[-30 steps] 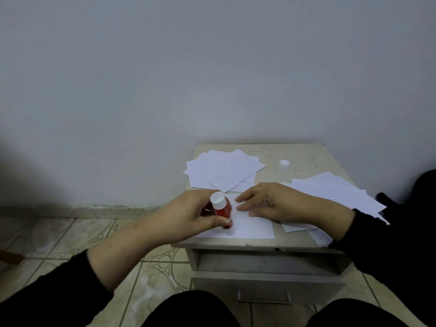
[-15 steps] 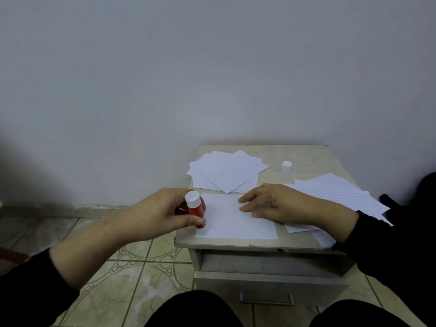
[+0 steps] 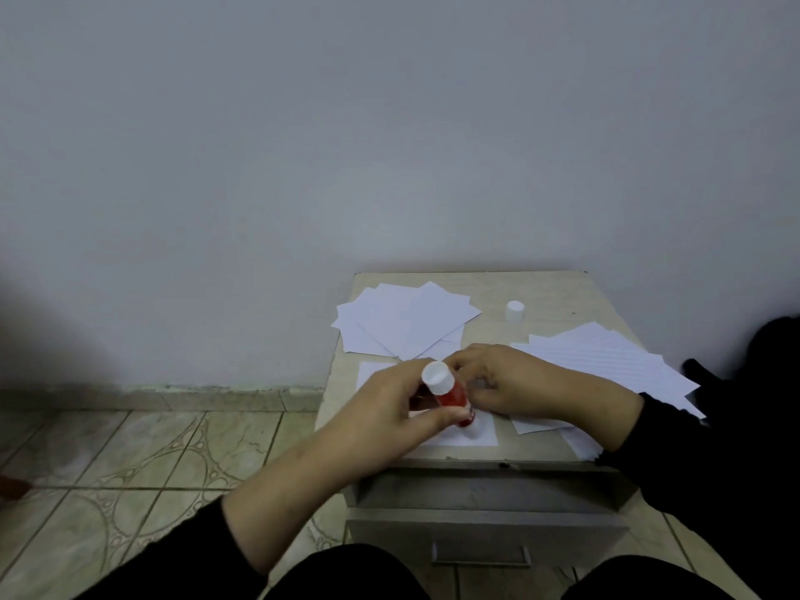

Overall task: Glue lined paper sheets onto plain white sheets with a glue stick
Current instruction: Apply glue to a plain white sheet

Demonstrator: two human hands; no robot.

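Gluing under way: left hand (image 3: 389,409) grips red glue stick (image 3: 450,398), tip down on plain white sheet (image 3: 480,433) at front of cabinet top (image 3: 558,296); right hand (image 3: 515,383) rests on sheet, fingers partly hidden; lined stack (image 3: 606,361) right, plain stack (image 3: 402,318) behind, loose cap (image 3: 514,310) beyond, apparently many left; grey wall, tiled floor (image 3: 130,461).

The small cabinet (image 3: 562,292) carries plain sheets (image 3: 407,318) at its back-left corner, lined sheets (image 3: 606,361) along the right edge, a white cap (image 3: 514,310) near the back edge, one sheet (image 3: 472,433) at the front edge.
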